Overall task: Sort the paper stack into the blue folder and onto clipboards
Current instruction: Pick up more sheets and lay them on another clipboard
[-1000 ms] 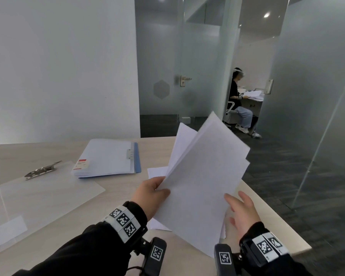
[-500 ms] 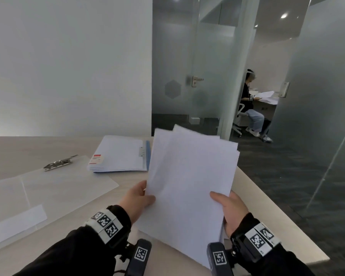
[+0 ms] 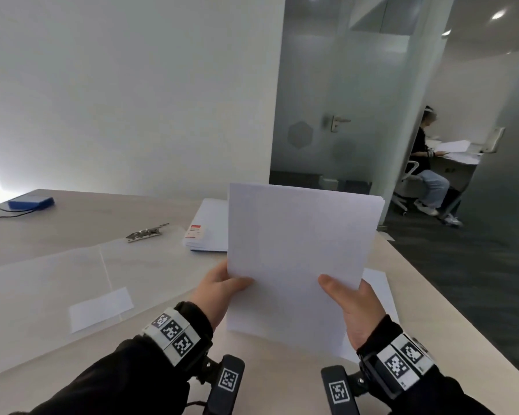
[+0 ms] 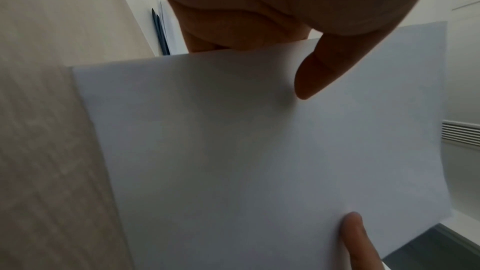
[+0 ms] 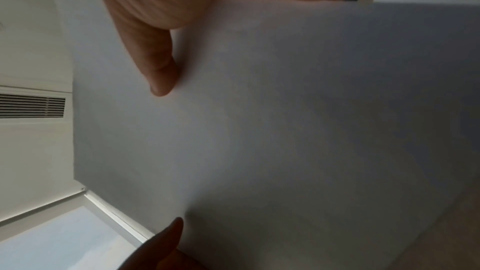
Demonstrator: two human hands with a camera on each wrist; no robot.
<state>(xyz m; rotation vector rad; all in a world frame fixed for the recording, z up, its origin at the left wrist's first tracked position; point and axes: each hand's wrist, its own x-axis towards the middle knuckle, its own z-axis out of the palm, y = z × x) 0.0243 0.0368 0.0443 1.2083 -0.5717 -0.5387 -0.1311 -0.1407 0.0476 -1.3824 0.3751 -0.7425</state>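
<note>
- A person at a pale wooden table (image 3: 282, 381) holds a paper stack (image 3: 300, 247) nearly upright in front of them, the left hand (image 3: 219, 290) grasping its left edge, thumb on the front.
- The right hand (image 3: 352, 301) grips the right edge the same way; the wrist views show each thumb pressed on the blank top sheet, the other fingers hidden behind.
- The sheets appear squared into one even bundle, so the step in hand looks like aligning the stack before any of it is filed.
- The next move likely calls for carrying the bundle to the far left, either to the blue folder (image 3: 206, 232) lying just behind the stack's left edge, or to the clear clipboard (image 3: 81, 265) with its metal clip (image 3: 147, 232).
- Clamping would need one hand freed to lift the clip.
- More loose paper (image 3: 381, 292) lies on the table under the right hand.
- A small red-and-white label (image 3: 194, 231) sits on the folder's contents; its writing is too small to read.
- The held sheets show no legible print.
- Black-and-white square markers (image 3: 173, 330) are worn on both wrists.
</note>
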